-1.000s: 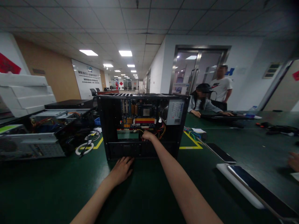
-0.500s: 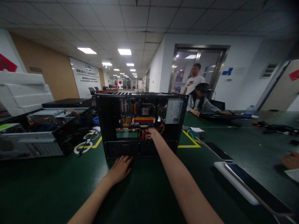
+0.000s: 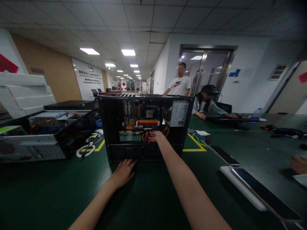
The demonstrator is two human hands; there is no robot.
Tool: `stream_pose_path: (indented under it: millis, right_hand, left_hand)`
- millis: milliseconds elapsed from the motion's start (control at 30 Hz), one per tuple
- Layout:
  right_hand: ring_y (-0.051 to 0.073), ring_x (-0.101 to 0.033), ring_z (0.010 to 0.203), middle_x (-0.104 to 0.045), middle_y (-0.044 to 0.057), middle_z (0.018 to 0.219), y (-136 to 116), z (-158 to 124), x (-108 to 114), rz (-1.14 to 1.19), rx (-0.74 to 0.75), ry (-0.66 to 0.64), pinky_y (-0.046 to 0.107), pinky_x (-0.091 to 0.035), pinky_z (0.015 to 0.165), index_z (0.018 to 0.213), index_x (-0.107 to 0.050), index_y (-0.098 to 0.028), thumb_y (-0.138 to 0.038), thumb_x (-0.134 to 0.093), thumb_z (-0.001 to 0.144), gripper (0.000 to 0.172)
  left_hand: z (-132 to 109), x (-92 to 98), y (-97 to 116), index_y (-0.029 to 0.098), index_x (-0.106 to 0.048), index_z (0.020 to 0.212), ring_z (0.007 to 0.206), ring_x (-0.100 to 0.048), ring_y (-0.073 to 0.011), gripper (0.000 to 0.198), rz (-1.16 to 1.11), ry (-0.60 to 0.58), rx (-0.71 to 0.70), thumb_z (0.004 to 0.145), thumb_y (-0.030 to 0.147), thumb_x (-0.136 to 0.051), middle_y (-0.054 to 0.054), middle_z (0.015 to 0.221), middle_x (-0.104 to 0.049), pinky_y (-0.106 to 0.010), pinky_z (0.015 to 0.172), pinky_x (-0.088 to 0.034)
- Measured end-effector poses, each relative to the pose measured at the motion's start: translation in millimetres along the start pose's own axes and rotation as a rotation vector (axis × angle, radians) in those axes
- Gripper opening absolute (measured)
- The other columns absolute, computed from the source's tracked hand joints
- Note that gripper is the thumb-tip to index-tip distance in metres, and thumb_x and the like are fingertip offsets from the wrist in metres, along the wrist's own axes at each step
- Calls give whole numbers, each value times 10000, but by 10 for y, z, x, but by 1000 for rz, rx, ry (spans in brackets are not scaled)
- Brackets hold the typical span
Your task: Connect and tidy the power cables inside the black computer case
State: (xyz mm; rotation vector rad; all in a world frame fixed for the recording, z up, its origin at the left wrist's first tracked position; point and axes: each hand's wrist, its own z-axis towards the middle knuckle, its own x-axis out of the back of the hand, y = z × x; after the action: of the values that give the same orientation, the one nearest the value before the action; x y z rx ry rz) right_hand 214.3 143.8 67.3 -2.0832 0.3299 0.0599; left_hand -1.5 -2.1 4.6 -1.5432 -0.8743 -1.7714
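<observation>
An open black computer case (image 3: 124,152) stands upright on the green table in front of me. Inside it show a motherboard (image 3: 141,111) with red and yellow memory slots and a silver power supply (image 3: 178,113) at the upper right. My right hand (image 3: 155,136) reaches into the lower part of the case, its fingers closed on a bundle of coloured power cables (image 3: 145,136) below the motherboard. My left hand (image 3: 124,172) lies flat on the table, fingers spread, with the fingertips at the bottom front edge of the case.
Left stands another opened computer case (image 3: 48,134), with a coiled white cable (image 3: 85,150) beside it. Phones (image 3: 263,191) lie at the right, near another person's hand (image 3: 299,164). Across the table a person in a cap (image 3: 208,99) sits; another person (image 3: 179,84) stands behind.
The cable bundle has shifted slightly left and bunched up at my right hand's fingers. My left hand stays put. The standing person has moved left.
</observation>
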Motion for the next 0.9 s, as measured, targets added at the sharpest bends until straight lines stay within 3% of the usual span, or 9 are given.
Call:
stream_pose_path:
  millis: [567,900]
  right_hand:
    - [56,-473,523,-490,19,787,-22,21,-8,-49,25,-33,193,-423,522,904,-458,-164,-157,-335,848,135]
    - [50,-452,476,-468,-6,659,-53,-24,-47,-1,62,10,185,-432,501,882,-471,-159,-101,-358,826,138]
  left_hand:
    - [-3,-26,-25,246,-315,1266,1131,-353,-227,493,-25,-1,0,782,278,-406,-56,1244,-403,-383,925,-294]
    - [-2,-2,-8,233,-327,1260,1121,-363,-229,495,-21,-15,8,773,273,-402,-60,1238,-416,-386,919,-301]
